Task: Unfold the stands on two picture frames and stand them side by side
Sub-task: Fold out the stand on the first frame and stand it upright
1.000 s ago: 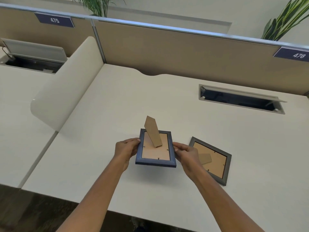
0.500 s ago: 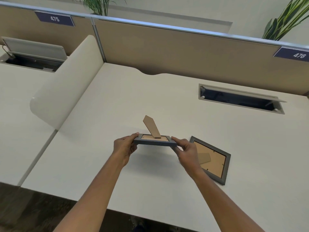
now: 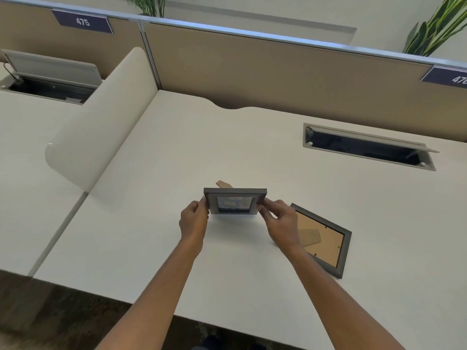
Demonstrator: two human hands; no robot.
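Head view: both hands hold the first picture frame (image 3: 235,201) above the tabletop (image 3: 177,152), roughly centre, glass side toward the camera. Left hand (image 3: 193,219) has its fingers (image 3: 202,202) pinched on the frame's left edge; right hand (image 3: 280,221) has its fingers (image 3: 265,204) pinched on the right edge. The stand (image 3: 223,184) is folded out behind the frame, with only its tip showing over the top left rim; whether it or the frame's bottom edge touches the tabletop can't be told. The picture behind the glass is blurred, contents unreadable. Second picture frame (image 3: 324,239) lies face down just right of the right hand, rotated at an angle, its stand flap (image 3: 309,237) flat against the brown backing; its near-left part is hidden by the right wrist. Containers: a cable tray (image 3: 369,147) recessed at far right, lid propped open, interior dark, contents not discernible; a second cable box (image 3: 50,79) on the neighbouring desk, lid up, a cable at its left end. Open room: bare tabletop ahead of and left of the held frame, bounded left by the curved white divider (image 3: 101,127) and at the back by the tan partition (image 3: 278,77). Near edge sits below the forearms. Label 475 (image 3: 83,22) reads fully; the right label (image 3: 448,77) is cut off by the picture edge.
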